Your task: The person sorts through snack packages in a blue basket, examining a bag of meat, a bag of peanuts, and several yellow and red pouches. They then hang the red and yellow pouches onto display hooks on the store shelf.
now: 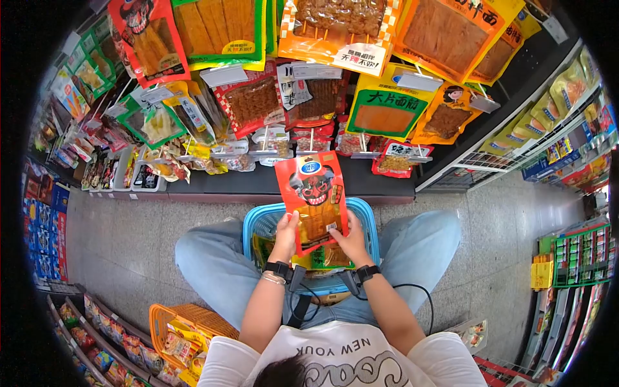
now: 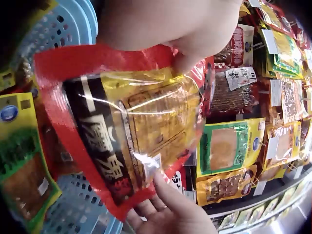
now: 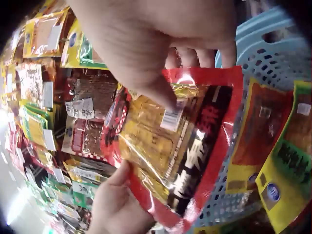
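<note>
Head view: the packet (image 1: 314,197) is held upright in mid-air over the blue basket (image 1: 258,222), which sits on the floor between the person's knees, near the rack (image 1: 309,97) of hanging snacks. The left hand (image 1: 285,233) pinches the packet's lower left edge with the thumb on the front. The right hand (image 1: 351,238) pinches the lower right edge the same way. An orange basket (image 1: 177,319) sits near left.

Left wrist view: the left hand (image 2: 170,24) presses its thumb on the red border of the packet (image 2: 131,131). The right hand (image 2: 168,212) grips the opposite edge. The film shines and wrinkles over flat brownish pieces.

Right wrist view: the right hand (image 3: 146,44) lays its thumb on the packet (image 3: 180,141) beside a barcode label, and the left hand (image 3: 117,204) pinches the other side.

The packet looks light and floppy, and its glossy film is probably slippery. The sealed red borders seem the stiffest part, so two opposite edges are likely the safest hold. Squeezing the middle could crush the contents.
</note>
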